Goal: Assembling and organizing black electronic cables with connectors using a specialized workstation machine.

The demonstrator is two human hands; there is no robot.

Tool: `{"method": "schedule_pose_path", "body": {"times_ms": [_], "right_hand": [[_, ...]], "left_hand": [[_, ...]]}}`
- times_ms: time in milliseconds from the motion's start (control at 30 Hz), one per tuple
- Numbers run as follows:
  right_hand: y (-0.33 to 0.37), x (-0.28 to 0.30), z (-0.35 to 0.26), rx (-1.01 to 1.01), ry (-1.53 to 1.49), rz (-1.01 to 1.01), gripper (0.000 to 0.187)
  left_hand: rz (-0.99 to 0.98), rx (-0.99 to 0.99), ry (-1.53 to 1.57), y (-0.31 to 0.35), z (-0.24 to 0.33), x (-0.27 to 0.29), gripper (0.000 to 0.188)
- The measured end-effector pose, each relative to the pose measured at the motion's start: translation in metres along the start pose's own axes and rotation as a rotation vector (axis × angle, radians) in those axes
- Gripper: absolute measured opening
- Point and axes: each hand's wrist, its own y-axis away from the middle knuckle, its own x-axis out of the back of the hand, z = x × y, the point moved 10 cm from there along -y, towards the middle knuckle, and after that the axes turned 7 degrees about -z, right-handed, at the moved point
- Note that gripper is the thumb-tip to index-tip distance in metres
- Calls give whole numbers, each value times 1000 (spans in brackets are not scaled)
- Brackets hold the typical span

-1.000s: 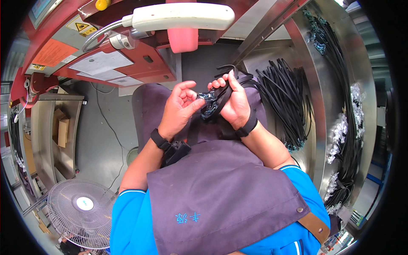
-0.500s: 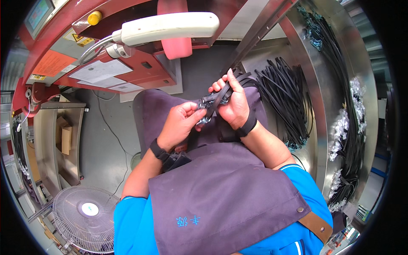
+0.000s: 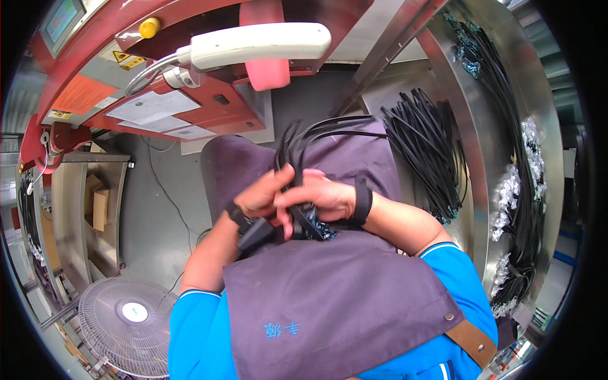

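A small bundle of flat black strips (image 3: 292,149) is held over my lap. Its loose upper ends fan out and curve away, some to the right, while shiny bluish ends (image 3: 322,232) hang below my hands. My right hand (image 3: 324,197) is closed round the bundle. Pressed against the same strips from the other side is my left hand (image 3: 261,193), its thumb along them; its fingers are partly hidden and smeared by motion. Both hands are close together, above the purple apron (image 3: 329,285).
A larger pile of black strips (image 3: 424,155) lies on a metal tray at right. Farther right, a metal trough (image 3: 472,171) holds more strips with clear and bluish ends. Ahead stands a red machine (image 3: 228,114) with a white arm (image 3: 259,45). A fan (image 3: 104,326) stands at lower left.
Both hands have come down toward my waist with the bundle. It has turned: the bluish ends now point down toward me and the loose strip ends stand up, away from me.
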Motion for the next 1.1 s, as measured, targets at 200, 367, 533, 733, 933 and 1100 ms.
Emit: {"method": "schedule_pose_path", "body": {"times_ms": [200, 367, 533, 733, 933, 1100], "right_hand": [[16, -3, 11, -41, -86, -45, 34], [33, 35, -3, 47, 195, 160, 33], [62, 81, -32, 265, 121, 437, 24], [83, 101, -38, 278, 192, 594, 17], [74, 51, -88, 260, 1002, 725, 22], [62, -33, -142, 653, 1766, 775, 34]], "left_hand": [[286, -529, 216, 27, 31, 23, 30], [232, -710, 309, 50, 46, 36, 26], [193, -212, 349, 19, -31, 26, 25], [184, -433, 163, 32, 12, 30, 32], [302, -467, 314, 20, 27, 64, 24], [447, -676, 316, 15, 76, 50, 19]]}}
